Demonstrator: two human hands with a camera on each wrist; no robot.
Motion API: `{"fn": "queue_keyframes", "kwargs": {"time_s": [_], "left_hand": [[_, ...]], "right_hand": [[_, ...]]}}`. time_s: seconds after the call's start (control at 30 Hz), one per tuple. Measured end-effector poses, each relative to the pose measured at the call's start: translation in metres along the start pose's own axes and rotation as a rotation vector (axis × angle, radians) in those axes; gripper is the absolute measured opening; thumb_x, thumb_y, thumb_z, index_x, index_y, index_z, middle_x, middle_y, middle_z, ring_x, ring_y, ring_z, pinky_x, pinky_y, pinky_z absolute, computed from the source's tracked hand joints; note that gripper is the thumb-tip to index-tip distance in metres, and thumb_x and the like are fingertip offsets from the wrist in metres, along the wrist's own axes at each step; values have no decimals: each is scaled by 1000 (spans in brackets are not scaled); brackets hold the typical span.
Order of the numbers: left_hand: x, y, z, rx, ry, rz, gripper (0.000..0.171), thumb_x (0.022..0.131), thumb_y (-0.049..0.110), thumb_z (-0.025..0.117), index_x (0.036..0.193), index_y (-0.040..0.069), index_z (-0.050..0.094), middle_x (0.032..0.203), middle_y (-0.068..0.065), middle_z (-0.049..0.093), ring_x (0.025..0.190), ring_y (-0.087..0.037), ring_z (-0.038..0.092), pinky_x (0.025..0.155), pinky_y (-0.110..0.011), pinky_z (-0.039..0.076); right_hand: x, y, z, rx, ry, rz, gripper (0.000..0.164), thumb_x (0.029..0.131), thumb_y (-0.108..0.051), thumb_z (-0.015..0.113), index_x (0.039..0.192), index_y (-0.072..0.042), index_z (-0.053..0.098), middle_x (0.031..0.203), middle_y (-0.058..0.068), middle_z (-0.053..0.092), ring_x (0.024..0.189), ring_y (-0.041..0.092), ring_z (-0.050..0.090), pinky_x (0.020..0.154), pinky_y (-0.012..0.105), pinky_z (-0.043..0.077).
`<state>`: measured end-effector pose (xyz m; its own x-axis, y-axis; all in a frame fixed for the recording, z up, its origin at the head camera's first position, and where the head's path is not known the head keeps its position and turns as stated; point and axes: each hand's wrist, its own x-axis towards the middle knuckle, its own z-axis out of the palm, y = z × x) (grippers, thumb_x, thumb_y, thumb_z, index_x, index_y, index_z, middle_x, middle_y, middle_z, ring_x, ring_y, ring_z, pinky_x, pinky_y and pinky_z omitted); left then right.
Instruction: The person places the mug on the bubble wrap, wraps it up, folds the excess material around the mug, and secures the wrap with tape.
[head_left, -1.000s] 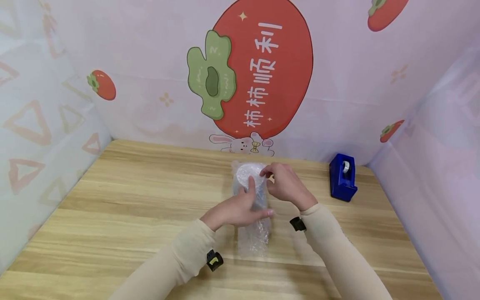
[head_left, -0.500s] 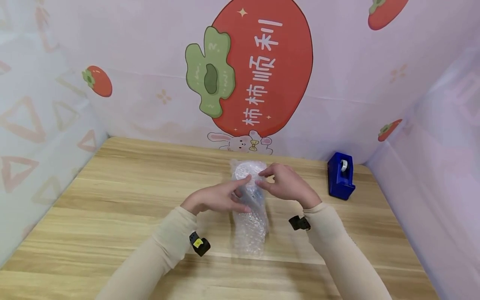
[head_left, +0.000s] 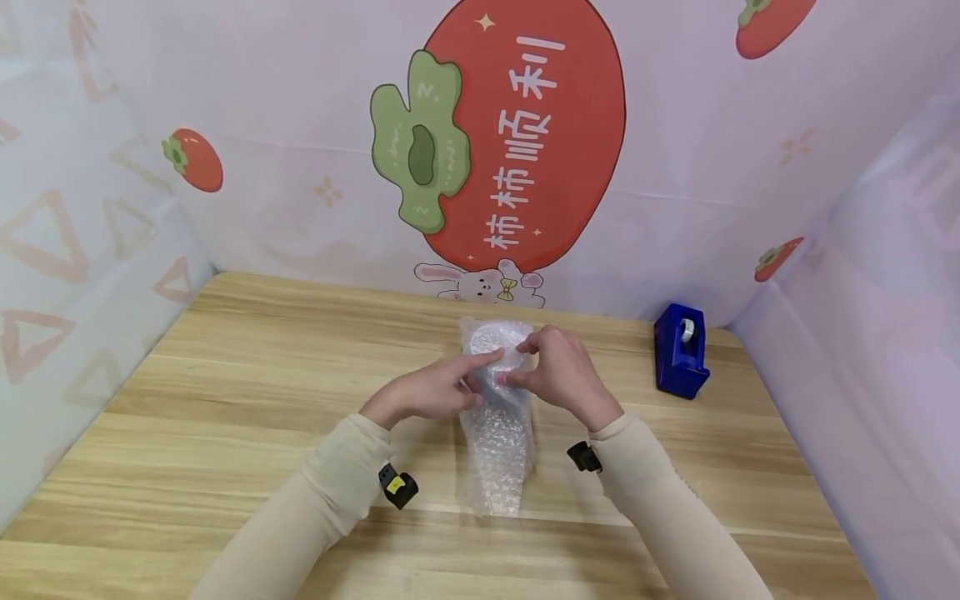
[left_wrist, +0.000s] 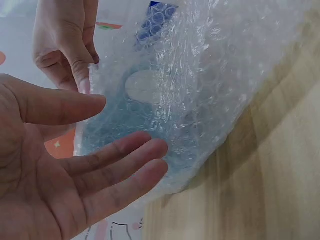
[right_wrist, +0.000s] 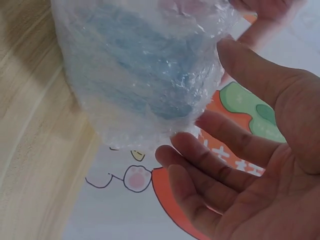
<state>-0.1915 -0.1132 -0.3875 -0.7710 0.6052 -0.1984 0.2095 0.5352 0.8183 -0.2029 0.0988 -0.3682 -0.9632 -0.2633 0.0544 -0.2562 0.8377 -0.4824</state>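
Observation:
Near the back of the table, a cup-like object in clear bubble wrap (head_left: 498,458) stands with its round white top (head_left: 489,337) facing up. Blue shows through the wrap (right_wrist: 145,60) in the right wrist view; the exact kind of object is hidden. My left hand (head_left: 427,390) lies along its left side, thumb and fingers extended and apart, as the left wrist view also shows. At the upper right rim, my right hand (head_left: 562,375) pinches the edge of the bubble wrap between thumb and curled fingers. A loose length of wrap trails toward me.
A blue tape dispenser (head_left: 680,350) with a roll of clear tape stands at the right rear of the wooden table (head_left: 247,367). Printed cloth walls (head_left: 300,125) enclose the table at the back and both sides.
My left hand has shifted left, its thumb drawing back from the round top. The right thumb has moved in over the top, closing on the wrap edge. The trailing wrap has shifted slightly.

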Motion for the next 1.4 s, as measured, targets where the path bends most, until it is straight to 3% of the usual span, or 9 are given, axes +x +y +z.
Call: {"fn": "queue_keyframes", "kwargs": {"time_s": [0.2,0.3,0.37,0.47,0.53,0.67,0.77,0.93,1.4], "left_hand": [[4,9,-9,244,230,7,65,90,3,72,150,16,51,84,-2,63,75,-17,58,64,-29,51],[7,13,-15,367,342,23,67,85,9,81,146,15,56,97,-5,63,88,-21,57,72,-34,54],[11,13,-19,458,374,64,73,81,13,86,147,15,55,115,-8,61,106,-25,54,85,-39,54],[18,12,-27,528,335,128,84,77,16,89,151,13,50,146,-10,47,136,-32,38,109,-49,42],[23,10,-31,518,271,147,89,76,16,89,154,13,46,159,-8,36,147,-33,28,116,-53,32],[30,5,-35,404,127,152,89,80,14,86,156,11,40,166,-5,27,153,-29,20,120,-51,25],[32,0,-33,332,74,137,86,83,15,85,156,10,40,165,-4,28,153,-27,21,120,-48,25],[32,-1,-26,350,128,99,84,81,27,87,153,12,46,161,-5,36,148,-30,31,117,-49,32],[25,6,-3,593,305,53,91,77,54,84,150,12,51,136,-10,53,123,-28,50,104,-44,46]], "right_hand": [[0,0,3,-3,3,-5,52,70,-36,95,106,-2,78,103,8,70,96,27,62,76,38,55],[1,0,3,-4,0,-17,51,71,-34,95,107,-2,78,104,8,69,93,26,61,74,37,54],[1,1,3,-9,-2,-31,50,71,-33,94,107,-2,78,105,8,69,92,26,60,74,37,54],[2,2,3,-25,-5,-64,48,72,-30,94,107,-2,78,107,9,69,95,28,62,79,40,54],[3,3,2,-26,-11,-88,46,73,-28,94,108,-2,78,109,9,69,98,30,63,84,42,54],[5,6,0,-10,-47,-136,42,75,-21,93,110,-3,77,115,9,69,107,33,64,92,46,52],[8,9,-2,-4,-87,-170,41,76,-17,91,113,-4,76,119,9,69,113,33,63,98,49,50],[11,14,-5,-11,-131,-208,40,78,-11,89,116,-5,76,124,10,68,119,32,61,105,51,46],[14,19,-11,-16,-201,-294,39,82,3,81,119,-6,73,129,9,66,127,30,57,109,50,43]]}}
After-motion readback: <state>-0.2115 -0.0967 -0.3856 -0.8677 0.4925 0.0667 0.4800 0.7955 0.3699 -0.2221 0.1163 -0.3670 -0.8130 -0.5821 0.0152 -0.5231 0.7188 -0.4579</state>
